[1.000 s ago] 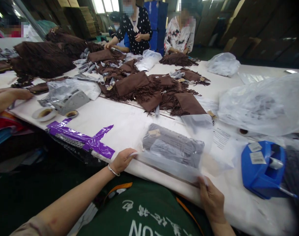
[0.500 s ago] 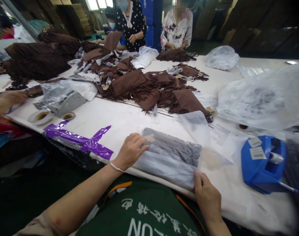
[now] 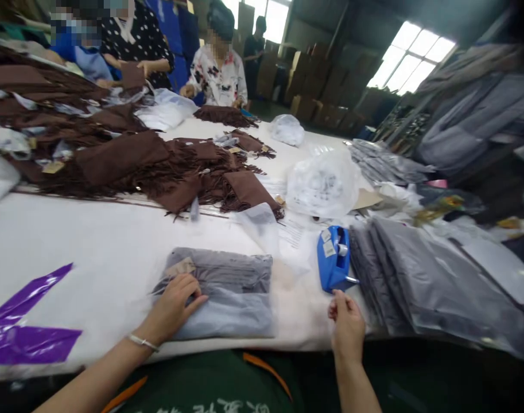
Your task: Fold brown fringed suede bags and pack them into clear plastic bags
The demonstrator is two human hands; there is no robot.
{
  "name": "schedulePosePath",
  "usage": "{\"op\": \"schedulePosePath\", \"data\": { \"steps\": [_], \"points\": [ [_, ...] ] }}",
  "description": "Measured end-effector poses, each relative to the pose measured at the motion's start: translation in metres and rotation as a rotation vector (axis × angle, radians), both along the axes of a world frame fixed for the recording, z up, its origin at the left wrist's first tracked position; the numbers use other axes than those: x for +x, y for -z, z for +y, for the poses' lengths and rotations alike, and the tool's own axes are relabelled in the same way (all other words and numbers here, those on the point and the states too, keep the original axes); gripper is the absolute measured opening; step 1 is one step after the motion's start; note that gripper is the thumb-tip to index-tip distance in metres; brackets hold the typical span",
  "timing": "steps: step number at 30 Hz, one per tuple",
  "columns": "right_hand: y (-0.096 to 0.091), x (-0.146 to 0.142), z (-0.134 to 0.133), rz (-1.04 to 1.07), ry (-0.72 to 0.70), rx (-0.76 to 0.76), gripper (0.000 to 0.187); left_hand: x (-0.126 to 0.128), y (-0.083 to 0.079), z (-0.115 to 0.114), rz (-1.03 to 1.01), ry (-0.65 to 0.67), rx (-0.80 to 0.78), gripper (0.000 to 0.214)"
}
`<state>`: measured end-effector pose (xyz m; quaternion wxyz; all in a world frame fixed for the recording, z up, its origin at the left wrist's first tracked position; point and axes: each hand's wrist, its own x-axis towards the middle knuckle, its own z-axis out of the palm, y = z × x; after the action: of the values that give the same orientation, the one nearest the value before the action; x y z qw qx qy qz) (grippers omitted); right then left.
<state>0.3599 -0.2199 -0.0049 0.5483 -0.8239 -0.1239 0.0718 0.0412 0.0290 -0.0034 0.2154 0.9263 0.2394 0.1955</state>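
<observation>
A folded grey cloth in a clear plastic bag (image 3: 240, 312) lies flat at the table's near edge, with a tan tag showing at its upper left. My left hand (image 3: 178, 301) rests on the bag's left part, thumb spread from the fingers, pressing rather than gripping. Just below the front end of the blue tape dispenser (image 3: 328, 267) is my right hand (image 3: 348, 324). Its thumb and fingertips are pinched together; whatever is between them is too small to make out. White labels are stuck on the dispenser's side.
Stacked bagged grey cloths (image 3: 420, 275) lie right of the dispenser. Brown fringed scarves (image 3: 124, 160) cover the table's far left. A big clear bag of plastic (image 3: 324, 183) stands behind the dispenser. Purple tape (image 3: 38, 344) marks the left edge. Co-workers stand across the table.
My right hand has left the bag's right edge and moved right to the tape dispenser. My left hand stays on the bagged cloth. The view has turned to the right.
</observation>
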Motion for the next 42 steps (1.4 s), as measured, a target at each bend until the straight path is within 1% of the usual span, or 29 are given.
{"op": "schedulePosePath", "data": {
  "steps": [2, 3, 4, 6, 9, 12, 16, 18, 20, 22, 24, 26, 28, 31, 34, 36, 37, 38, 39, 40, 41, 42],
  "points": [
    [-0.011, 0.032, -0.011, -0.081, 0.138, 0.041, 0.051, 0.001, 0.003, 0.002, -0.018, 0.005, 0.005, 0.024],
    [-0.015, 0.047, -0.013, -0.101, 0.163, 0.051, 0.052, 0.002, 0.003, 0.002, -0.023, 0.004, 0.010, 0.024],
    [-0.019, 0.059, -0.013, -0.106, 0.162, 0.055, 0.053, 0.002, 0.004, 0.002, -0.023, 0.000, 0.014, 0.025],
    [-0.022, 0.078, -0.006, -0.080, 0.110, 0.055, 0.053, 0.002, 0.003, 0.001, -0.016, -0.005, 0.022, 0.026],
    [-0.018, 0.089, 0.003, -0.046, 0.040, 0.062, 0.051, 0.000, 0.002, 0.001, -0.005, -0.008, 0.029, 0.027],
    [-0.008, 0.079, -0.002, -0.100, 0.085, 0.060, 0.047, -0.001, 0.002, 0.000, -0.013, -0.008, 0.032, 0.026],
    [0.010, 0.057, -0.022, -0.201, 0.167, 0.000, 0.042, -0.001, 0.003, 0.000, -0.026, -0.015, 0.033, 0.025],
    [0.012, 0.052, -0.028, -0.240, 0.187, -0.027, 0.042, -0.001, 0.004, 0.001, -0.028, -0.018, 0.035, 0.025],
    [0.007, 0.054, -0.026, -0.270, 0.212, -0.028, 0.045, -0.001, 0.005, 0.001, -0.028, -0.013, 0.039, 0.026],
    [-0.005, 0.061, -0.018, -0.282, 0.197, -0.010, 0.048, -0.001, 0.005, 0.001, -0.030, -0.006, 0.039, 0.027],
    [-0.020, 0.069, -0.008, -0.265, 0.106, 0.005, 0.050, 0.000, 0.004, 0.002, -0.031, 0.001, 0.037, 0.027],
    [-0.031, 0.073, 0.000, -0.245, 0.005, 0.018, 0.055, 0.000, 0.005, 0.003, -0.026, 0.002, 0.031, 0.026],
    [-0.033, 0.068, 0.003, -0.251, -0.007, 0.036, 0.063, -0.001, 0.005, 0.004, -0.017, -0.002, 0.025, 0.025],
    [-0.020, 0.047, -0.008, -0.257, 0.091, 0.053, 0.069, -0.003, 0.006, 0.002, -0.011, -0.017, 0.015, 0.023],
    [-0.001, 0.028, -0.028, -0.194, 0.142, 0.019, 0.074, -0.006, 0.005, -0.002, -0.026, -0.040, -0.013, 0.021],
    [0.004, 0.022, -0.039, -0.159, 0.156, -0.029, 0.079, -0.007, 0.004, -0.003, -0.039, -0.054, -0.044, 0.022],
    [0.004, 0.019, -0.042, -0.156, 0.157, -0.050, 0.080, -0.007, 0.004, -0.003, -0.045, -0.061, -0.059, 0.022],
    [0.002, 0.016, -0.042, -0.162, 0.141, -0.057, 0.081, -0.008, 0.004, -0.003, -0.050, -0.067, -0.071, 0.022],
    [-0.002, 0.012, -0.039, -0.171, 0.094, -0.056, 0.082, -0.008, 0.004, -0.002, -0.054, -0.070, -0.080, 0.022],
    [-0.008, 0.005, -0.033, -0.185, 0.013, -0.050, 0.082, -0.009, 0.005, -0.002, -0.059, -0.071, -0.085, 0.022],
    [-0.015, -0.004, -0.022, -0.200, -0.107, -0.048, 0.082, -0.009, 0.006, -0.003, -0.063, -0.072, -0.088, 0.021],
    [-0.023, -0.015, -0.008, -0.213, -0.272, -0.056, 0.081, -0.009, 0.007, -0.003, -0.066, -0.073, -0.090, 0.021]
  ]
}}
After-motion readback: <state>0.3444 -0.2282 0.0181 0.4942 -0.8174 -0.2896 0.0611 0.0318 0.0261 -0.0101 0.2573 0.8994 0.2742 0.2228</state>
